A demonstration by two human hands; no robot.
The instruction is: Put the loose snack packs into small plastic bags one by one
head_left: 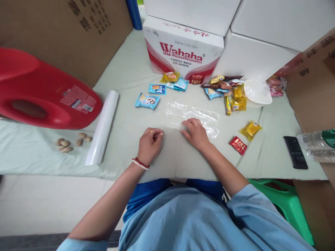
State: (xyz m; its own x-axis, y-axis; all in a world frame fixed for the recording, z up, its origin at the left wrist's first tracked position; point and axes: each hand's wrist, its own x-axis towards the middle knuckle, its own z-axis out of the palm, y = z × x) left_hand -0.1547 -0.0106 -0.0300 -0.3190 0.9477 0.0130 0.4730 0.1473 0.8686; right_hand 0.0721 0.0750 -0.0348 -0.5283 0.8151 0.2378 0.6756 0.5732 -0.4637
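At the middle of the pale green tablecloth (125,139), straight ahead of the person, lies a crinkled piece of transparent plastic film (195,112); whether it is a single sheet or a flattened bag, I cannot tell. Take it as the centre of a clock, with 12 pointing away from the person. The right hand (196,133) lies at 6 o'clock, its bent fingers over the near edge of the film and its thumb held apart from them, so it rests on the film rather than pinching it. The left hand (150,141) rests at 8 o'clock, just beside the film, fingers curled in toward the thumb; whether anything is pinched there is hidden.

Judging by its shine and creases, the film should be very light, limp and slick, apt to cling to the cloth, slide under a flat palm and crumple or tear if tugged at one spot. Its free corners look the best places to take hold: the near one at 4 o'clock, which shows past the right wrist, and the near-left one at 8, close to the left fingertips. A gentle pinch that lifts the edge first would suit it.

Toward 10 o'clock sits a light-blue snack packet (147,101); a yellow packet (250,130) lies just past 3, a red packet (238,145) near 4, and a Wahaha water carton (180,52) stands at 12.
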